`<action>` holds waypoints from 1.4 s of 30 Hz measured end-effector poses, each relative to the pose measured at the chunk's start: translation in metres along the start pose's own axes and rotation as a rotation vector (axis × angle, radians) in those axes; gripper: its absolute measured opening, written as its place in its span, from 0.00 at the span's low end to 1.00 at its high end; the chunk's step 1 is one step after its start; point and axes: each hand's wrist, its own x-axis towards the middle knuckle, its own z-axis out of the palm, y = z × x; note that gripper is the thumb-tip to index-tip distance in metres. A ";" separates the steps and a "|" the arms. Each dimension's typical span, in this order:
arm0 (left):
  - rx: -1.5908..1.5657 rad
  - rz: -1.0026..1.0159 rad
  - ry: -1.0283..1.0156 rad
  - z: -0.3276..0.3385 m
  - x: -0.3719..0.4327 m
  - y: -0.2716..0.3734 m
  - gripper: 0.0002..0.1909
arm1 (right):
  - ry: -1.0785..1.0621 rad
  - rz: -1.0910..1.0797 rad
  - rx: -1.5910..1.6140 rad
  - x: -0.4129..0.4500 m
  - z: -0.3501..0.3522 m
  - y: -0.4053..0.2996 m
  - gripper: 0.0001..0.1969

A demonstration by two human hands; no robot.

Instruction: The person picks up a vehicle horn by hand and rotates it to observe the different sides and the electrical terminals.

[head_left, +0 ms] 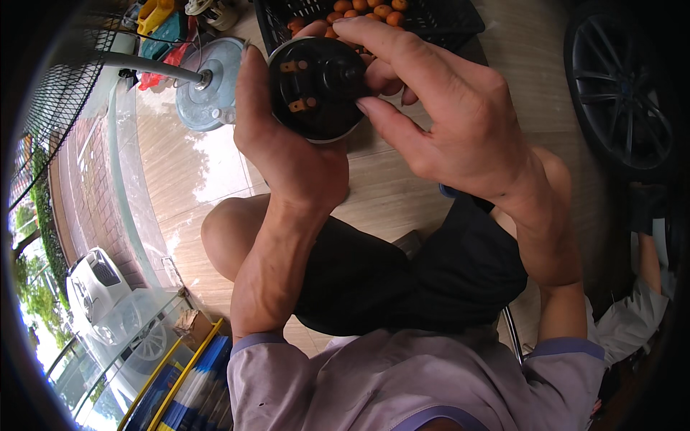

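My left hand [291, 145] is wrapped around a round black electrical device [318, 116], probably a car horn, and raises it above my knees. Its face is turned up and carries two copper-coloured blade terminals [302, 104], with a raised black knob [345, 73] toward the right. A pale rim shows along the lower edge. From the right, my right hand [447, 102] meets the device, thumb and a bent finger at the knob's outer side. The right index finger reaches across above it. The device's underside and most of my left fingers are hidden.
A black plastic crate [450, 24] of small orange fruits [372, 8] stands ahead. At left are a floor fan's round base [215, 59] and wire guard [59, 91]. A dark spoked wheel [625, 91] is at right. Another person's arm [649, 264] shows lower right. A yellow-edged rack [183, 377] stands lower left.
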 end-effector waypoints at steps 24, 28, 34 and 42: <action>0.049 -0.013 -0.036 -0.028 -0.003 0.003 0.23 | -0.102 0.092 -0.061 -0.006 0.013 -0.006 0.33; 0.000 -0.074 -0.059 -0.038 -0.007 0.008 0.28 | -0.149 0.050 -0.077 -0.003 0.023 0.002 0.30; 0.036 -0.069 0.159 -0.049 -0.008 0.011 0.25 | -0.218 0.012 -0.037 -0.003 0.037 -0.004 0.27; 0.096 -0.059 0.179 -0.061 -0.012 0.017 0.27 | -0.167 -0.083 -0.067 0.001 0.051 -0.006 0.27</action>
